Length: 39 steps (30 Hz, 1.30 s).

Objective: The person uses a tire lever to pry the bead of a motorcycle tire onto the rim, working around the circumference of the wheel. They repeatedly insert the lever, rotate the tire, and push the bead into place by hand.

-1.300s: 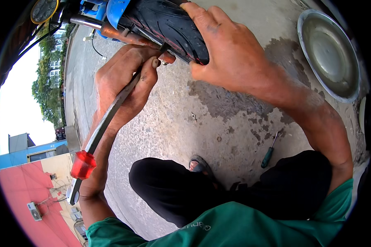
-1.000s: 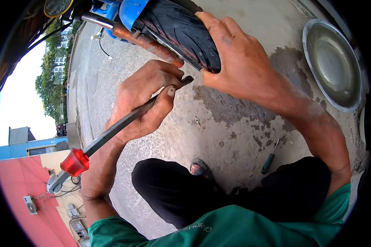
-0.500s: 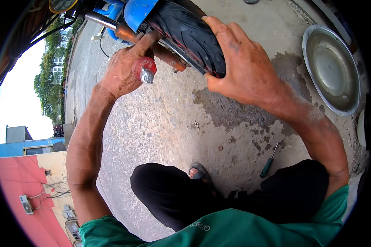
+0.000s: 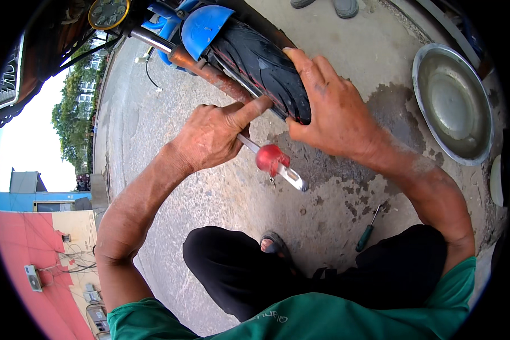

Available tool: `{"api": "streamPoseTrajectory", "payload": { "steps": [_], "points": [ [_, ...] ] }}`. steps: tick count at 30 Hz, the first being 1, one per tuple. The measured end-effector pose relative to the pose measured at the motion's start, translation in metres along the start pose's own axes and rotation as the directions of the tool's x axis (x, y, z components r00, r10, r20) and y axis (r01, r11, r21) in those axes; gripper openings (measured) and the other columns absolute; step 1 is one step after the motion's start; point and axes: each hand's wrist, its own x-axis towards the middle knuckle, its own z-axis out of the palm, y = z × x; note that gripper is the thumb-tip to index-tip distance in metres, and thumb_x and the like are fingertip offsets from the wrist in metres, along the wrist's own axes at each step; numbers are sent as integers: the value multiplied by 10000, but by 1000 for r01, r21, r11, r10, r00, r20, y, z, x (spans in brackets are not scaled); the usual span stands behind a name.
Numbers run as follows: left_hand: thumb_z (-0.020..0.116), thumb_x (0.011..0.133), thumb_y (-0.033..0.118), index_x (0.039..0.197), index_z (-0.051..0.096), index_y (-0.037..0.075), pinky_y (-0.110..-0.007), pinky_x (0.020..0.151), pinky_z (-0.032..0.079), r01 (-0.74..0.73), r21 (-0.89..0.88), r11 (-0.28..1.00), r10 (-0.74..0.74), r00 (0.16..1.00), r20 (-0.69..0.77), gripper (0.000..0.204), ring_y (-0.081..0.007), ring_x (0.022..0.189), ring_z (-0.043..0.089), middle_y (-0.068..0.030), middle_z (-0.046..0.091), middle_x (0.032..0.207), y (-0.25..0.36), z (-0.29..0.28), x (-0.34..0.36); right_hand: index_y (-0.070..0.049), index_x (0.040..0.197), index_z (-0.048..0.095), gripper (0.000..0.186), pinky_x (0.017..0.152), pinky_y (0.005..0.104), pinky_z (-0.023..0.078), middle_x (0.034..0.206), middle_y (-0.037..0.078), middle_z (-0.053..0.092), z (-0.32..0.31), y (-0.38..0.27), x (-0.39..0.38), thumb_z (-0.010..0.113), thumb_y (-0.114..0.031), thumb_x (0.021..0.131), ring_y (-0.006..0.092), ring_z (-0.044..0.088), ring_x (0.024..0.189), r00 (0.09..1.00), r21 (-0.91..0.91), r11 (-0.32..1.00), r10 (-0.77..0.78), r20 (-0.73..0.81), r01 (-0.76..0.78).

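My right hand (image 4: 335,116) grips the black motorcycle tyre (image 4: 260,59), fingers over its far side and thumb at the near edge. On the tyre's left side, my left hand (image 4: 212,136) is closed around a metal-shafted tool with a red bulbous part (image 4: 272,160) and a slotted silvery end. That end points away from the wheel, toward my knees. My left index finger and thumb reach to the rim edge; the tool's other end is hidden by the hand. A blue mudguard (image 4: 207,31) covers the upper tyre, beside a rusty orange fork leg (image 4: 212,76).
A round metal basin (image 4: 481,144) with water stands at the right. Near my right knee lies a green-handled screwdriver (image 4: 366,235). Wet patches (image 4: 399,107) mark the concrete. Another person's shoes (image 4: 345,8) show at the top. A small metal part (image 4: 272,181) lies mid-ground.
My left hand has moved right and slightly down along the wheel, and the tool has swung rightward with it. My right hand stays on the tyre. The wheel sits slightly lower in view.
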Motion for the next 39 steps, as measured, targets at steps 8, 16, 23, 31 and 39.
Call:
{"api": "streamPoseTrajectory", "payload": {
  "steps": [8,16,23,31,39],
  "points": [
    [671,931,106,1274,598,37,-433,702,559,-96,-214,972,59,983,-173,358,-328,763,690,-109,655,825,31,38,-35,-57,1571,284,1014,832,510,583,1157,208,526,-1,-2,-1,832,-174,726,411,665,955,999,7,1000,24,28,-24],
    [766,850,167,1078,658,59,-426,620,527,-184,-118,976,175,981,-83,274,-317,722,664,-108,656,838,38,45,-41,-55,1577,271,1025,849,504,577,1172,211,518,1,-5,-6,827,-191,728,408,656,992,1000,9,1000,3,28,-3],
    [686,990,459,944,689,38,-344,612,513,-300,-543,784,179,947,-266,423,-191,705,644,-71,658,820,21,61,-23,-42,1570,286,1025,870,492,569,1183,225,526,-1,-3,0,832,-218,721,401,647,1041,1000,-21,1000,10,23,-10],
    [840,857,468,1086,613,3,-354,621,511,107,-842,528,-451,876,-172,566,-146,671,602,-94,689,871,22,112,14,-69,1573,307,1017,913,488,552,1173,210,554,-2,-6,-3,829,-261,721,395,645,1065,998,-6,999,47,45,-46],
    [900,804,296,1190,586,-4,-291,654,522,82,-901,426,-625,746,-228,581,-115,697,602,-104,711,994,40,126,24,-52,1557,360,1002,1010,469,506,1282,233,565,-8,-8,1,836,-290,708,406,620,1160,994,27,997,71,79,-74]
  ]
}}
